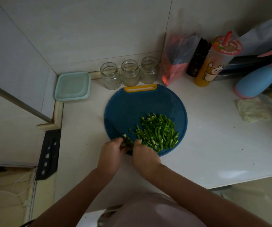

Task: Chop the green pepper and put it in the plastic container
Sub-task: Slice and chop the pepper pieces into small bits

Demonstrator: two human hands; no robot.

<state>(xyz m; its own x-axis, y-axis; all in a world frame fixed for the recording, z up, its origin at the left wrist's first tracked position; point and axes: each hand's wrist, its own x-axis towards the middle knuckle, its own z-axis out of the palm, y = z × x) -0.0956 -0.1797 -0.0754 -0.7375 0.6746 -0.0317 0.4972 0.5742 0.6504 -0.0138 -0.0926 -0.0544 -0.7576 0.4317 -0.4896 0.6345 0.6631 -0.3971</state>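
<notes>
Thin green pepper strips [158, 133] lie heaped on the near right part of a round blue cutting board [132, 105] with a yellow handle. At the board's near edge my right hand [144, 155] grips a knife [115, 127]; its handle is hidden and the dark blade points away to the left. My left hand [111, 153] pinches a small leftover pepper piece [127, 143] right beside the blade. The pale green plastic container [72, 86], lid on, sits in the far left corner of the counter.
Three glass jars [129, 74] without lids stand behind the board. Far right are a plastic bag [176, 63], a dark bottle [197, 58], a drink cup [213, 63], a blue spray bottle [259, 77] and a crumpled wrapper [249, 110]. A black holed holder [47, 154] hangs off the counter's left edge.
</notes>
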